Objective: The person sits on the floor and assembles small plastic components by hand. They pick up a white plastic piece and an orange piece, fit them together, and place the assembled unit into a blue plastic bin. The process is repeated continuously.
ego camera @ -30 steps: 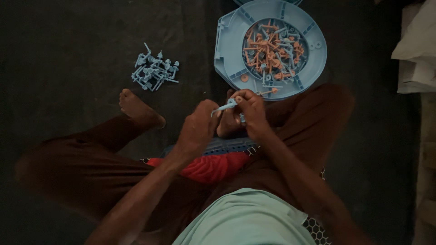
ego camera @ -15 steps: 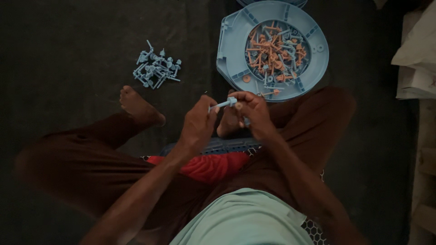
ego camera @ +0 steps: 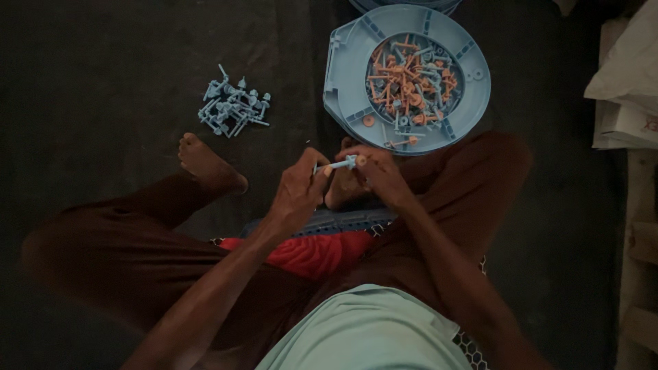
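Head view is showing a seated person working at the centre of the picture, with the left hand and the right hand meeting over a small light-blue plastic pin with an orange plastic cap. Compared with the picture a second ago, the hands are sitting almost exactly where they were, and the pin is lying a little more level between them; the orange end is now showing at the right fingertips. That is suggesting the fitting of the two pieces is under way or just about finished, though I cannot tell whether the cap is fully seated. Both hands are pinching closed on the pin, the left at its 9 o'clock end and the right at its 3 o'clock end.

At 12 o'clock from the hands, the round light-blue plastic tray is lying on the dark floor, its centre well heaped with loose orange and blue parts. At 10 o'clock, a small pile of finished-looking light-blue pins is resting well apart from the tray, near a bare foot.

The scene is dim. Fingertips are blurring into the pin, a red cloth is partly hidden under the forearms, and pale bags at 3 o'clock are being cut off by the frame edge.
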